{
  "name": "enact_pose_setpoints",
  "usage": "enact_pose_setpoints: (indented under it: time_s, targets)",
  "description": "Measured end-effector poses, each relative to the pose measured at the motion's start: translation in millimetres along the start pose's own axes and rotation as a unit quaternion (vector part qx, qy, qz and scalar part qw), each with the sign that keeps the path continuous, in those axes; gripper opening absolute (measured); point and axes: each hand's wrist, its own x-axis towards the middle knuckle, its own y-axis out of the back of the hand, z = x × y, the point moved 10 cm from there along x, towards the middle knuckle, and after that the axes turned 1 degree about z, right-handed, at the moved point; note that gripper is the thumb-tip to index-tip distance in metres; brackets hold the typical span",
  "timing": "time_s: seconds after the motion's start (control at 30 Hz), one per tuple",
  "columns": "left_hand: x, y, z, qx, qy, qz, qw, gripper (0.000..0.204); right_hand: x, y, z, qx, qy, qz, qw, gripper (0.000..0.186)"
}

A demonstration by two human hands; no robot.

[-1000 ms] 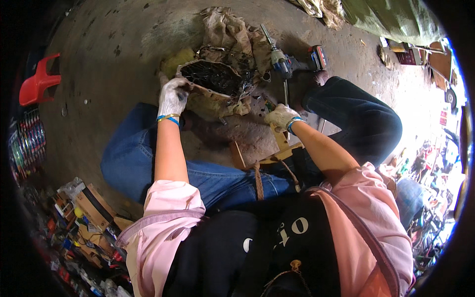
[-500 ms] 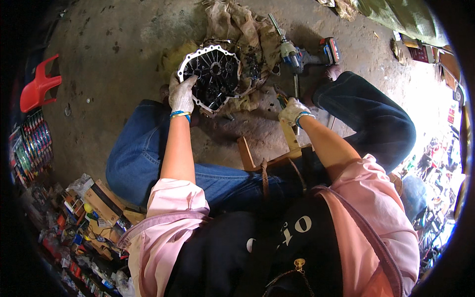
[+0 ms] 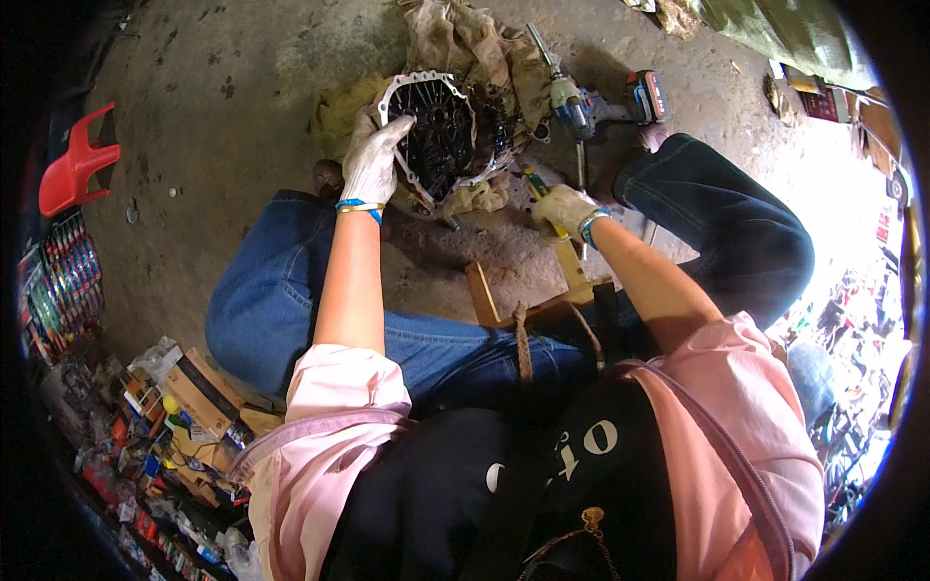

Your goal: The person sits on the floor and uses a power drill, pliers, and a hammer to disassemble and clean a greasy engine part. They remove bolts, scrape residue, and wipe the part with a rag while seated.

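Note:
My gloved left hand (image 3: pixel 371 163) grips the left rim of an oily, dark metal housing (image 3: pixel 436 131) with a bolt-holed flange, which rests on soiled cloths (image 3: pixel 465 44) on the floor. In my gloved right hand (image 3: pixel 564 208), lower right of the housing, is a slim yellow-and-green tool (image 3: pixel 536 180), its far end pointing up-left. A cordless power tool (image 3: pixel 605 111) lies beyond that hand, with a long steel bar (image 3: pixel 580 165) beside it.
Under my crossed legs is bare concrete (image 3: pixel 203 116); a low wooden piece (image 3: pixel 481 295) sits between them. A red plastic chair (image 3: pixel 73 169) stands at far left. Cluttered boxes (image 3: pixel 194 392) and parts fill the lower left; more clutter lies in bright light at right.
The housing has been turned to show its inside. My left hand has shifted up and right along its rim. My right hand now holds the yellow-and-green tool, slightly left of the bar.

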Motion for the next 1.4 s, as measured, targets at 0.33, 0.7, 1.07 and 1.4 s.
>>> enact_pose_setpoints:
  time_s: [0.33,0.7,1.07,1.4]
  targets:
    - [2,-45,-7,-0.013,0.019,-0.069,0.997,0.069,-62,44,-59,0.366,-0.128,0.261,0.884,0.067]
    - [-10,-53,3,0.000,0.006,-0.020,1.000,0.050,-73,51,-54,0.336,-0.153,0.270,0.889,0.060]
    - [-9,-52,-7,-0.021,0.030,-0.032,0.999,0.068,-52,11,-53,0.237,-0.175,0.102,0.950,0.043]
    - [-11,-61,-1,0.023,0.006,-0.074,0.997,0.075,-81,62,-68,0.300,-0.085,0.392,0.865,0.053]
